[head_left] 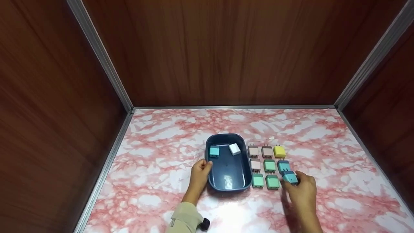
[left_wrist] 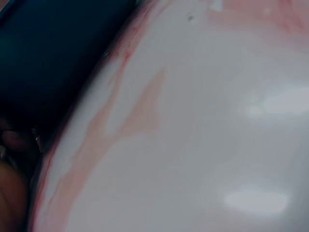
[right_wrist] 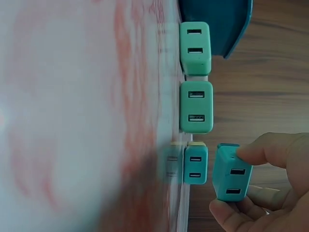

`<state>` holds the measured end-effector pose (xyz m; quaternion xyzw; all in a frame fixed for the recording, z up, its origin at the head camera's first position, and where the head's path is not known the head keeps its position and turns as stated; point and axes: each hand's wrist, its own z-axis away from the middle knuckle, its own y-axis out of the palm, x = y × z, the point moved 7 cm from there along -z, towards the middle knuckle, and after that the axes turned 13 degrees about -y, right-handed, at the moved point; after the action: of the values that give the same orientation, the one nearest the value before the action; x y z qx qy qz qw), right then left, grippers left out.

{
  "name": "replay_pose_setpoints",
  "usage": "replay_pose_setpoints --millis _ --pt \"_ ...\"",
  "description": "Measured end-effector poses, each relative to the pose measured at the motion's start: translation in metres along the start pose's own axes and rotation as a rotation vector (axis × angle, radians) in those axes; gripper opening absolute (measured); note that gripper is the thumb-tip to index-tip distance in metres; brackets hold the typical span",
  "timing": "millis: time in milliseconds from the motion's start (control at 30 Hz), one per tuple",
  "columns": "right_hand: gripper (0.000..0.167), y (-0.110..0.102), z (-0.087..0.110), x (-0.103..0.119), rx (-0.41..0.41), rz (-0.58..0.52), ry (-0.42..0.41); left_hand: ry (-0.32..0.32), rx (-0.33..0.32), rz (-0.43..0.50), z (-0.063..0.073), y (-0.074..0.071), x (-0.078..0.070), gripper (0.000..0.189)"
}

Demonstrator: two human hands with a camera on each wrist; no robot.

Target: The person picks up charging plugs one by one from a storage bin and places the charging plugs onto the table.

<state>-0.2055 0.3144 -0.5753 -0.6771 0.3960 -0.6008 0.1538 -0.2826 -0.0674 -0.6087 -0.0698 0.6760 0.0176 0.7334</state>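
Note:
My left hand [head_left: 199,173] grips the left rim of a dark blue plastic tub [head_left: 228,171]. Inside the tub lie a teal charger [head_left: 214,151] and a white charger [head_left: 234,149]. Between thumb and fingers, my right hand [head_left: 302,191] pinches a blue USB wall charger [head_left: 290,177], its two ports visible in the right wrist view [right_wrist: 233,174]. That charger is off the table, just in front of another blue charger [head_left: 283,165] in the rows. The left wrist view catches only part of the fingers beside the tub's dark wall.
Right of the tub stand rows of chargers: pink [head_left: 255,165], brownish [head_left: 267,151], yellow [head_left: 279,151] and green [head_left: 272,182] ones. The tabletop [head_left: 161,155] is red-and-white marbled. Wood-grain panels [head_left: 226,55] with metal edging enclose it at the back and both sides.

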Motion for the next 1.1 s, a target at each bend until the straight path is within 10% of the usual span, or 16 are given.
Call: replay_pose_setpoints --millis 233,1100 --pt "0.063 0.000 0.002 -0.001 -0.005 0.009 -0.013 -0.002 -0.032 -0.010 -0.013 0.002 0.023 0.041" --pt "0.064 0.007 0.003 -0.017 0.079 0.032 0.088 -0.002 -0.052 -0.031 -0.005 0.001 0.009 0.040"
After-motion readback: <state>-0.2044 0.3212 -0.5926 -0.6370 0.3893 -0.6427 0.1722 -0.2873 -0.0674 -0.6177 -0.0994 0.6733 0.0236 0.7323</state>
